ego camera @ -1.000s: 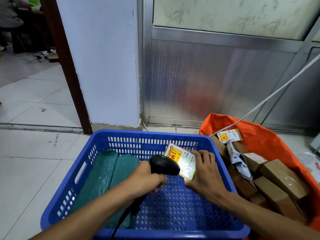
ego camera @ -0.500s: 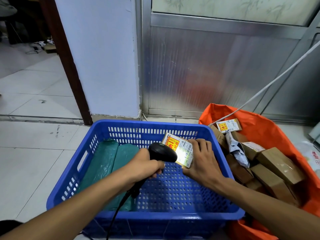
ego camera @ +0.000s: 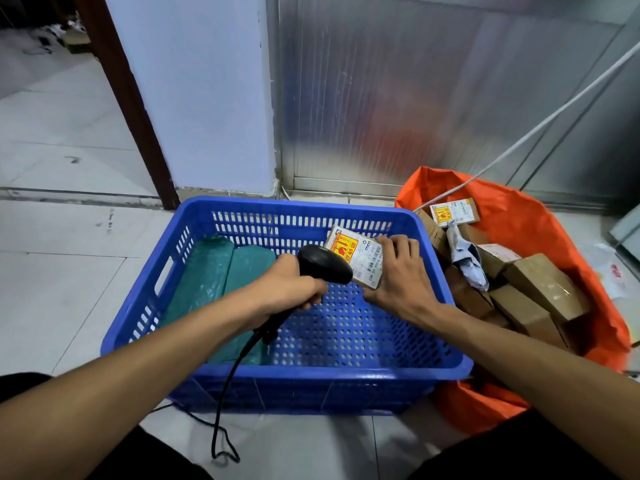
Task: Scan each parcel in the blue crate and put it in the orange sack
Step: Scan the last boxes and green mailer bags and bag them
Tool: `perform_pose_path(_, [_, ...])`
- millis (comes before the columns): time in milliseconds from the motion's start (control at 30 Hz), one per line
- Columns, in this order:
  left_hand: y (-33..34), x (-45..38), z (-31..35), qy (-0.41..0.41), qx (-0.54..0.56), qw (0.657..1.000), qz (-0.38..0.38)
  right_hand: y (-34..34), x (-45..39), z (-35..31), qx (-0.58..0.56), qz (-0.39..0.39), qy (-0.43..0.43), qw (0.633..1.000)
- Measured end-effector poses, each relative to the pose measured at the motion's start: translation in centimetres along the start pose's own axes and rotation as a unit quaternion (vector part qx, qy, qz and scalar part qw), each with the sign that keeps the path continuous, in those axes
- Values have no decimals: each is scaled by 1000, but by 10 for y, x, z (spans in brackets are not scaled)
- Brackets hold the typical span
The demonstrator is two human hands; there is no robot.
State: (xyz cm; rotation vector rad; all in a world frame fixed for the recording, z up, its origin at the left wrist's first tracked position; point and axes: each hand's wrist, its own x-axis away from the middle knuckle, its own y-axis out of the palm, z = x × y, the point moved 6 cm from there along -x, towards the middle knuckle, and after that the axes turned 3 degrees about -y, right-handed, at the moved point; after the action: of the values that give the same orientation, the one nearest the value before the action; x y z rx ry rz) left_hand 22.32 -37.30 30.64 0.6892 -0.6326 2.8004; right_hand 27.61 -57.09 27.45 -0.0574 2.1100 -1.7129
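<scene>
We look down at a blue plastic crate (ego camera: 194, 296) on a tiled floor (ego camera: 52, 271), with an orange sack (ego camera: 561, 237) touching its right side. Our right hand (ego camera: 401, 275) is closed around a small cardboard parcel (ego camera: 356, 256), held tilted above the crate's far right corner, its white shipping label and red-and-yellow sticker turned toward us. Our left hand (ego camera: 287, 289) is wrapped tightly around the handle of a black barcode scanner (ego camera: 323, 265), whose head sits just beside the parcel's label; its black cable (ego camera: 225, 393) trails over the crate's near edge to the floor. Two green padded mailers (ego camera: 221, 282) lie side by side along the crate's left side. The sack holds several brown cardboard boxes (ego camera: 540, 282) and a crumpled grey mailer bag (ego camera: 467, 261).
</scene>
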Motion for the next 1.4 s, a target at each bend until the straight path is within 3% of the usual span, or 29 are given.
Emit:
perform_pose_path(1033, [0,2,3,-4,-3,1000,3,5,-5,1,19,-27,-8,999])
perform_pose_path(1267, [-3,-2,4,5,-7,1000,18,16,-1,2,-9,-79,-28,996])
perform_pose_path(1400, [-10,-5,7,44,-57,996,44,22,-3,7,-88,-123,-30,988])
